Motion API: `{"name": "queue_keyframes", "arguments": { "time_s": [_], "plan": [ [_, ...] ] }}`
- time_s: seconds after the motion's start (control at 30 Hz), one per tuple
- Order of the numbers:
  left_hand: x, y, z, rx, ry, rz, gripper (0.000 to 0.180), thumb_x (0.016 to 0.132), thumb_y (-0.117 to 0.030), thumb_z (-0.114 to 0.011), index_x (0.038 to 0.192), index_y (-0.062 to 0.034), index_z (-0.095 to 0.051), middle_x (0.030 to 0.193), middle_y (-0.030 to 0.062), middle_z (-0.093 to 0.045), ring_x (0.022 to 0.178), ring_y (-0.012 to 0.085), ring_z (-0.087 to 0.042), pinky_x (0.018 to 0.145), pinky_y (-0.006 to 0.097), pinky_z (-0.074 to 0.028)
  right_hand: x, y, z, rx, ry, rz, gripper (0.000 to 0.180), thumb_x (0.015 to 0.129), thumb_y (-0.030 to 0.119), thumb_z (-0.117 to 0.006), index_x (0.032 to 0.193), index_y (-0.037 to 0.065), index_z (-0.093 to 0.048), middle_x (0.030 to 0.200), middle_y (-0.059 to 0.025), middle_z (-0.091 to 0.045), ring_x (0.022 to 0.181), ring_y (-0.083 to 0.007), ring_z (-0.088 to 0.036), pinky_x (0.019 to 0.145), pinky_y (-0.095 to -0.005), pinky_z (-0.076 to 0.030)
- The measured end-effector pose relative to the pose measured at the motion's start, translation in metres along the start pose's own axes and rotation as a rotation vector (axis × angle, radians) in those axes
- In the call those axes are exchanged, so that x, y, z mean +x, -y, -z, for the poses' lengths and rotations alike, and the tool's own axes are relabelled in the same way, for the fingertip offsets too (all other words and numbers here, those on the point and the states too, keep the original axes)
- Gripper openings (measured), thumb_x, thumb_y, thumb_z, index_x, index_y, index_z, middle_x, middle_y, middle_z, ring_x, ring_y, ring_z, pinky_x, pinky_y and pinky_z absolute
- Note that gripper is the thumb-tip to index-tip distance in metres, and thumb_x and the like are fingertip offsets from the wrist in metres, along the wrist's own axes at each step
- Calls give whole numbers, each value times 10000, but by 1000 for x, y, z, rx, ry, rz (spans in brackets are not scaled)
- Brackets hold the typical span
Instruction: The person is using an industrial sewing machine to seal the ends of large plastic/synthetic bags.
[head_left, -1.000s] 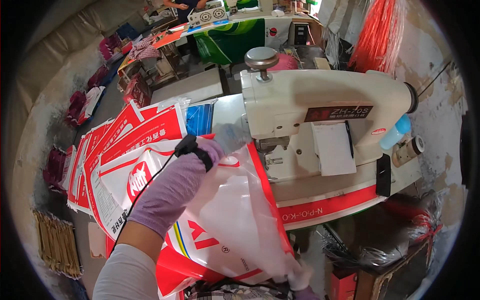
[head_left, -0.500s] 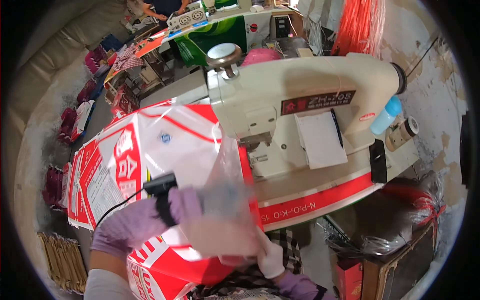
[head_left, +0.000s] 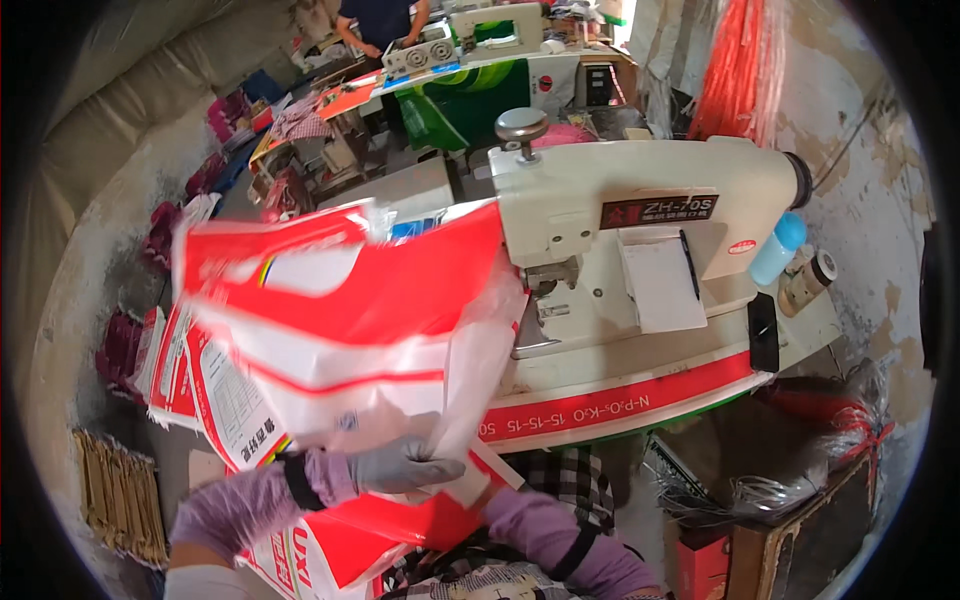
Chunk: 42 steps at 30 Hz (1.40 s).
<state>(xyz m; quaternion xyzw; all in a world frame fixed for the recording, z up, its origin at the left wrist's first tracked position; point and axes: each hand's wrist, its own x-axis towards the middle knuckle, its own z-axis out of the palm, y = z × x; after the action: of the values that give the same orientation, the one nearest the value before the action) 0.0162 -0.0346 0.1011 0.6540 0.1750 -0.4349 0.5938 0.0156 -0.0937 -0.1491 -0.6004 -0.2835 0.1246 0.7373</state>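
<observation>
At left, one red-and-white bag, its near edge pinched in the left hand's grip; just beside, the right hand is partly hidden, its grip impossible to tell. Then one sewing machine, one notepad, one phone, one blue bottle.

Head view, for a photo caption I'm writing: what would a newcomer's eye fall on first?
The big cream-coloured sewing machine dominates right of centre. Left of it, a large red-and-white plastic bag spreads beyond the person's grey-gloved left hand. Bright red stringy strands hang at upper right.
</observation>
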Motion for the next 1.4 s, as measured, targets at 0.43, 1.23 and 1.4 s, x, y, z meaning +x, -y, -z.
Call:
{"name": "queue_keyframes", "arguments": {
  "time_s": [0.43,1.23,1.4],
  "plan": [
    [26,-56,-22,1633,-360,-881,236,775,-136,-601,1008,-98,-611,802,47,-601,765,251,-593,676,363,-499,43,152,114,528,-123,-332,619,954,242,-549,1458,5,-277,1348,-113,-485,1216,-222,-495,1013,-325,-415],
    [39,-186,-21,1990,608,-30,317,774,-353,-702,810,-46,-629,789,93,-659,779,268,-639,657,384,-511,108,100,155,-1053,177,-449,713,769,270,-643,1390,23,-392,758,-191,-677,686,-394,-663,614,-492,-529],
    [60,-89,-68,1810,409,-484,293,819,-335,-644,843,-44,-619,792,89,-660,762,262,-643,653,377,-510,170,93,131,-1135,30,-539,416,931,231,-506,1312,63,-499,831,-154,-699,782,-290,-685,646,-379,-542]
  ]
}}
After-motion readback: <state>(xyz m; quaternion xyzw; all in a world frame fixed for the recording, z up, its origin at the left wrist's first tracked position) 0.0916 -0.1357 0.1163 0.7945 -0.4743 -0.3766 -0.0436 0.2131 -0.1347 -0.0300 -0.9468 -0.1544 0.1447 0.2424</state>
